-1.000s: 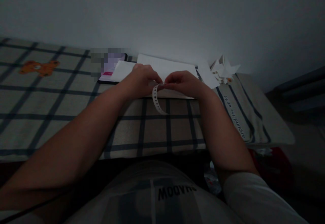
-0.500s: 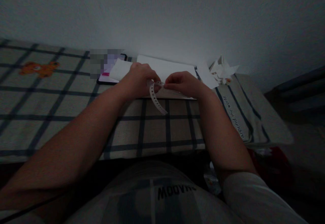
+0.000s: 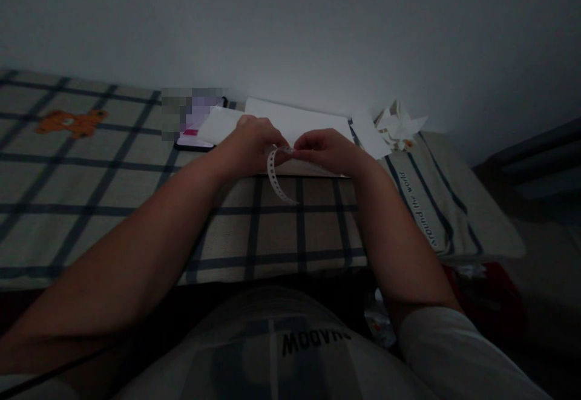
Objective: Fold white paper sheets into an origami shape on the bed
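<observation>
Against a pale wall, a bed [image 3: 113,206] covered in a dark-lined plaid cloth runs across the dim frame, its near edge crossing just ahead of the person's lap and its right end dropping off beyond a line of printed lettering. Open cloth stretches wide to the left, where an orange bear motif [image 3: 70,121] sits well apart from the hands. Along the wall lie white paper sheets [image 3: 299,120], a dark-edged flat object with a pink mark [image 3: 195,137] just beside them on the left, and crumpled white paper [image 3: 399,124] near the right corner.

Both forearms reach forward from the lower corners and meet over the near edge of the sheets. The left hand [image 3: 249,143] is curled, knuckles up, its fingertips pinched on the upper end of a white perforated strip [image 3: 276,176]. The right hand [image 3: 324,149] is likewise closed, thumb and fingers gripping the same end from the other side, the two hands almost touching. The strip curves down from the pinch in a loose arc, its free end hanging toward the plaid cloth between the wrists.
</observation>
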Action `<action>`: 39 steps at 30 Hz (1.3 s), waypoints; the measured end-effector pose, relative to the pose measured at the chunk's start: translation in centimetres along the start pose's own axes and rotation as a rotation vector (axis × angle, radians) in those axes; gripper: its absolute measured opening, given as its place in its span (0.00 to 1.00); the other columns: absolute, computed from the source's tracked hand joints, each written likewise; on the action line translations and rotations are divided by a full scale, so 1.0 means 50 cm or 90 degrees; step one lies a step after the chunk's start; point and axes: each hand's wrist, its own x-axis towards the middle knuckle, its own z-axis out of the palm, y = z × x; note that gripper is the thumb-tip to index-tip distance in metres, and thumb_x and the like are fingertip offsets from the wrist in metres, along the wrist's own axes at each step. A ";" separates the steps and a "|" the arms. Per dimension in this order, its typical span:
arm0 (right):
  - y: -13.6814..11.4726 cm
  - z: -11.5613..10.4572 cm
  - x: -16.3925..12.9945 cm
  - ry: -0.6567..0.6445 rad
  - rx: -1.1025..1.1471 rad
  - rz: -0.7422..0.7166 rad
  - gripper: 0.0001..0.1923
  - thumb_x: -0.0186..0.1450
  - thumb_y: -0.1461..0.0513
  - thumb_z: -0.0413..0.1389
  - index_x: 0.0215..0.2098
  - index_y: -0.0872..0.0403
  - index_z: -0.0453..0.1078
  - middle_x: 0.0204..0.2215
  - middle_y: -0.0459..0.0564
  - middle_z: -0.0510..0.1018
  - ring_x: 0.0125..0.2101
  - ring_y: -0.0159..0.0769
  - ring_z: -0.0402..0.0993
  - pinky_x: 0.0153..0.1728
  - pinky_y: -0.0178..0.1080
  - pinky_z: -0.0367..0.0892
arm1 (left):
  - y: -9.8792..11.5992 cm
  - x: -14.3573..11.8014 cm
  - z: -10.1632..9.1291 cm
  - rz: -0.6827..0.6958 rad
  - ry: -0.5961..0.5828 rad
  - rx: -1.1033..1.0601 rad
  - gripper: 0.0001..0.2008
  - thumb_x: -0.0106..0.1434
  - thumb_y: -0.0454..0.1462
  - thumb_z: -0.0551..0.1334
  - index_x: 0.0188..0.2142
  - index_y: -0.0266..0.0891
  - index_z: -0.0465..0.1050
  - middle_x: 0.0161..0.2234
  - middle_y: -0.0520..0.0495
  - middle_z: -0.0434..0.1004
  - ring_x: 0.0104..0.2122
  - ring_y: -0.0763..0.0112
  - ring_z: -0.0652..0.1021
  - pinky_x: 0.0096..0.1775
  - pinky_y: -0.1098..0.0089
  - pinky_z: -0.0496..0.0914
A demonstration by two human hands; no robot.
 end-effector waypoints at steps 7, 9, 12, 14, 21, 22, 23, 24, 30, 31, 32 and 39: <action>0.003 0.003 0.004 0.008 0.005 -0.025 0.18 0.64 0.49 0.57 0.34 0.57 0.74 0.29 0.48 0.75 0.31 0.33 0.65 0.33 0.37 0.60 | -0.010 -0.001 0.003 0.007 0.031 -0.014 0.14 0.61 0.46 0.61 0.37 0.43 0.82 0.32 0.46 0.81 0.36 0.63 0.76 0.41 0.64 0.63; 0.005 0.000 0.002 0.016 0.010 -0.013 0.17 0.63 0.50 0.58 0.34 0.57 0.74 0.29 0.48 0.75 0.31 0.33 0.66 0.33 0.37 0.60 | -0.010 -0.001 0.001 0.004 0.036 -0.012 0.14 0.60 0.46 0.61 0.37 0.44 0.82 0.32 0.46 0.81 0.36 0.63 0.76 0.41 0.64 0.63; 0.006 -0.003 0.000 0.010 0.006 0.010 0.17 0.62 0.51 0.59 0.35 0.57 0.75 0.28 0.48 0.75 0.30 0.32 0.66 0.32 0.37 0.60 | -0.006 -0.001 0.000 -0.009 0.030 0.002 0.14 0.60 0.46 0.60 0.38 0.44 0.82 0.32 0.47 0.81 0.37 0.62 0.76 0.42 0.64 0.63; 0.004 -0.003 0.000 0.012 -0.001 0.014 0.17 0.62 0.51 0.59 0.34 0.57 0.75 0.27 0.47 0.75 0.30 0.32 0.65 0.31 0.37 0.60 | -0.004 0.001 0.000 -0.013 0.017 0.012 0.15 0.60 0.47 0.60 0.38 0.44 0.82 0.32 0.46 0.81 0.37 0.62 0.77 0.42 0.64 0.62; -0.008 -0.002 -0.001 0.017 0.010 0.025 0.19 0.61 0.48 0.59 0.35 0.57 0.76 0.30 0.49 0.77 0.31 0.33 0.67 0.33 0.38 0.61 | 0.000 0.002 -0.002 -0.009 0.006 -0.010 0.15 0.61 0.48 0.60 0.36 0.43 0.82 0.32 0.45 0.81 0.36 0.62 0.77 0.41 0.64 0.63; -0.008 -0.003 -0.002 0.013 0.010 0.024 0.20 0.61 0.48 0.60 0.35 0.57 0.76 0.30 0.49 0.77 0.32 0.34 0.67 0.33 0.38 0.61 | -0.001 0.001 -0.002 -0.010 0.007 -0.015 0.16 0.61 0.48 0.60 0.36 0.43 0.82 0.32 0.45 0.81 0.36 0.62 0.77 0.41 0.63 0.63; -0.008 -0.003 -0.002 0.009 0.009 0.022 0.20 0.61 0.48 0.60 0.36 0.57 0.76 0.31 0.50 0.77 0.32 0.34 0.68 0.33 0.38 0.62 | -0.002 0.001 -0.002 -0.009 0.008 -0.020 0.16 0.60 0.49 0.61 0.36 0.43 0.82 0.31 0.45 0.81 0.36 0.62 0.77 0.41 0.63 0.63; -0.008 -0.002 -0.003 0.005 0.008 0.018 0.20 0.61 0.48 0.59 0.36 0.57 0.76 0.31 0.50 0.78 0.33 0.34 0.68 0.34 0.38 0.62 | -0.003 0.001 -0.001 -0.008 0.009 -0.025 0.16 0.60 0.49 0.61 0.35 0.43 0.82 0.31 0.45 0.81 0.36 0.61 0.77 0.41 0.63 0.63; -0.003 0.002 0.000 0.004 0.019 -0.008 0.18 0.63 0.49 0.59 0.35 0.57 0.75 0.29 0.48 0.76 0.32 0.33 0.67 0.33 0.37 0.61 | -0.016 0.000 0.008 0.023 0.051 -0.054 0.14 0.59 0.46 0.62 0.36 0.43 0.82 0.32 0.45 0.82 0.35 0.62 0.77 0.41 0.63 0.65; -0.002 0.001 0.000 0.007 0.022 -0.004 0.18 0.62 0.49 0.59 0.34 0.57 0.75 0.29 0.48 0.76 0.32 0.33 0.67 0.33 0.37 0.61 | -0.017 0.000 0.008 0.022 0.053 -0.054 0.14 0.59 0.46 0.62 0.36 0.42 0.82 0.32 0.45 0.82 0.35 0.62 0.77 0.40 0.63 0.65; -0.002 -0.001 0.000 0.008 0.025 0.003 0.17 0.62 0.50 0.59 0.34 0.57 0.75 0.29 0.48 0.76 0.31 0.33 0.67 0.32 0.37 0.61 | -0.017 0.000 0.008 0.018 0.054 -0.053 0.14 0.59 0.46 0.62 0.36 0.42 0.82 0.32 0.45 0.82 0.35 0.62 0.77 0.40 0.63 0.66; -0.006 -0.004 -0.002 0.008 0.013 0.034 0.16 0.62 0.51 0.60 0.35 0.56 0.76 0.30 0.49 0.78 0.32 0.34 0.68 0.34 0.38 0.63 | -0.006 0.000 0.000 -0.003 0.045 -0.026 0.14 0.58 0.48 0.63 0.34 0.43 0.82 0.31 0.46 0.81 0.36 0.61 0.77 0.45 0.59 0.64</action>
